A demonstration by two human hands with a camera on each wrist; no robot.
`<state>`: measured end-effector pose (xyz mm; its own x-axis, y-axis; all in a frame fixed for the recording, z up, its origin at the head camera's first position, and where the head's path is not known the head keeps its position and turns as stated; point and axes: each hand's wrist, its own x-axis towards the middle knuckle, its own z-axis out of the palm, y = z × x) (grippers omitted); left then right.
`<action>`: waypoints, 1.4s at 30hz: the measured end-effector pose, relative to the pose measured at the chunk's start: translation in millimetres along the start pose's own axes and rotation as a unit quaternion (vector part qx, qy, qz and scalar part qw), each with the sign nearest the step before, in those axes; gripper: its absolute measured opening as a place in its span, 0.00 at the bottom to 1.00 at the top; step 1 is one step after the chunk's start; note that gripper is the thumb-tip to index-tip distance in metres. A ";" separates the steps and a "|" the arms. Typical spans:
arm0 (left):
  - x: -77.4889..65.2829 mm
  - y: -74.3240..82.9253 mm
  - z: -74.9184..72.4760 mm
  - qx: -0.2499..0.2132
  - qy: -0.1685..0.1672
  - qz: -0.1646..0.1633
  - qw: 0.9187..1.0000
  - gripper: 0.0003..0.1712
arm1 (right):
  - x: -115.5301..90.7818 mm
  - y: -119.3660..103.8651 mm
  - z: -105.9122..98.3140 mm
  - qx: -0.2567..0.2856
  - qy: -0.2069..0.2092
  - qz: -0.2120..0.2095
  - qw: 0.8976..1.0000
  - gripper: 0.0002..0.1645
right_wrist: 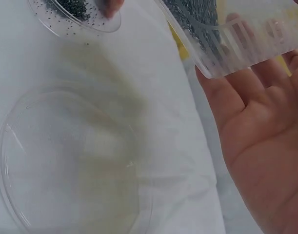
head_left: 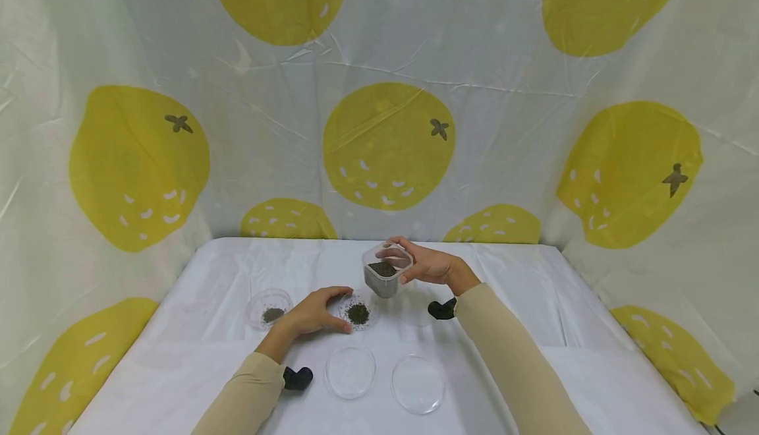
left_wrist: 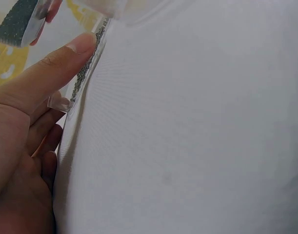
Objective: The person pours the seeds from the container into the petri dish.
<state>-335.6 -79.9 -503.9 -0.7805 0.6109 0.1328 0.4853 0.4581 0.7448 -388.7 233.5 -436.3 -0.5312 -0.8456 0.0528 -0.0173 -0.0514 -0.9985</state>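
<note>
My left hand [head_left: 314,313] holds a clear petri dish [head_left: 375,319] by its rim, thumb on the near side and fingers on the far side. A heap of dark green granules [head_left: 358,314] lies in that dish, with loose bits scattered around it. Up and to the right, my right hand [head_left: 435,267] grips a clear plastic tub [head_left: 381,285] above the table. The tub is tilted, and dark granules [right_wrist: 188,19] have gathered along one side of it. Below the tub, a clear round dish [right_wrist: 66,165] shows in the right wrist view.
Another petri dish [head_left: 253,304] with a small greyish heap stands left of my left hand. Two clear round lids or dishes [head_left: 350,373] lie nearer me on the white-covered table [head_left: 504,382]. A lemon-print curtain [head_left: 504,125] hangs around the table.
</note>
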 end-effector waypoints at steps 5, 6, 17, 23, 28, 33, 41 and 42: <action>-1.5 -0.1 -1.4 0.002 -0.002 -0.006 1.000 0.49 | 1.8 0.7 1.9 0.007 0.019 -0.013 1.000 0.47; -1.7 -0.1 -1.7 0.001 -0.003 -0.006 1.000 0.49 | 2.1 0.4 2.4 0.005 0.025 -0.012 1.000 0.47; -3.0 -1.1 -2.5 0.001 -0.001 -0.012 1.000 0.49 | -1.7 -16.9 7.5 -0.053 0.129 0.002 0.990 0.48; -4.1 0.3 -2.7 0.005 -0.004 -0.014 1.000 0.48 | -10.4 -22.3 7.0 -0.045 0.145 -0.017 0.988 0.48; -3.2 2.6 -2.1 0.005 -0.005 -0.023 1.000 0.49 | -26.5 -21.7 3.3 -0.048 0.165 -0.014 0.985 0.48; -0.9 2.9 -0.7 0.000 -0.004 -0.030 1.000 0.50 | -47.7 -20.8 -0.6 -0.053 0.175 -0.012 0.983 0.48; 2.0 1.6 1.6 -0.003 0.004 -0.038 0.999 0.50 | -90.0 -16.3 -6.0 -0.068 0.184 -0.001 0.981 0.48; 1.3 1.5 1.6 0.001 0.002 -0.042 0.999 0.51 | -95.8 -14.4 -6.8 -0.070 0.186 0.002 0.980 0.48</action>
<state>-335.3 -77.3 -503.7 -0.8199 0.5677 0.0736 0.4193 0.5081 0.7524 -343.3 318.8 -427.1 -0.8026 -0.5928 0.0673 -0.1171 0.0459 -0.9921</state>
